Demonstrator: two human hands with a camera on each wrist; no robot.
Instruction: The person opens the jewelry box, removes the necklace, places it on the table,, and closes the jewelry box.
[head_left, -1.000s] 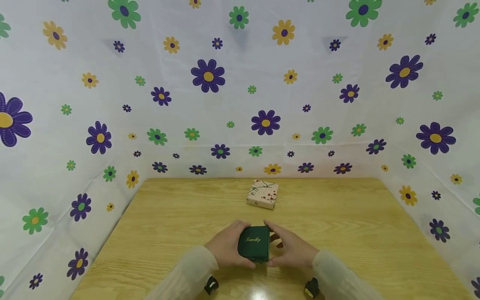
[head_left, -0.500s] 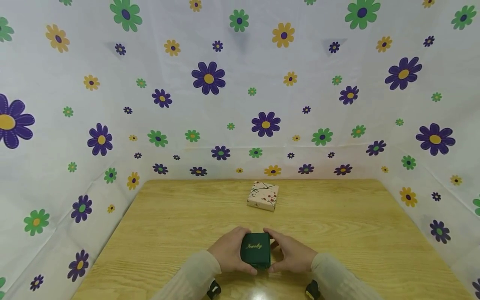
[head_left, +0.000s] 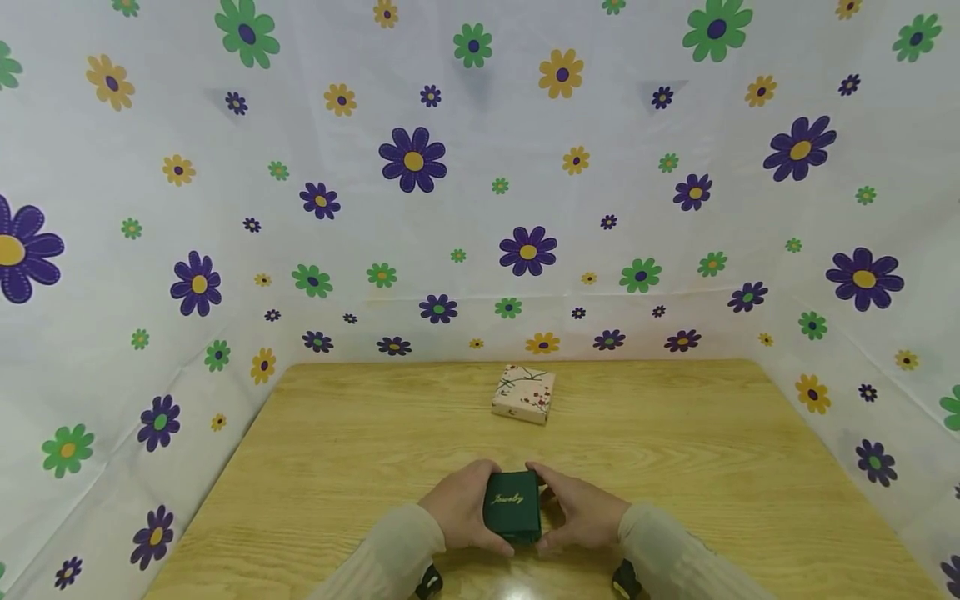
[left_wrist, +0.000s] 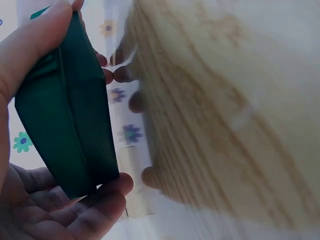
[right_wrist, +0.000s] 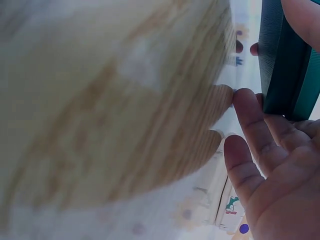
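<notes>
A dark green jewelry box [head_left: 512, 508] with gold "Jewelry" lettering on its lid sits between my two hands, close over the wooden table. From the left, my left hand [head_left: 459, 507] grips it, thumb along the near side and fingers at the far side and beneath. My right hand [head_left: 588, 510] holds the opposite side, thumb at the near corner and index finger at the far one. The left wrist view shows the closed seam along the box [left_wrist: 75, 110]. In the right wrist view the thumb overlaps the box [right_wrist: 285, 60], and the lower fingers spread near the tabletop.
A cream square box [head_left: 524, 394] with a branch and red blossom print lies farther back on the wooden table [head_left: 360, 442]. White cloth [head_left: 480, 208] printed with flowers hangs behind the table and along both sides.
Both hands have brought the green jewelry box a little lower in the head view, toward me. Their hold on it looks the same. The cream box has stayed in place.
</notes>
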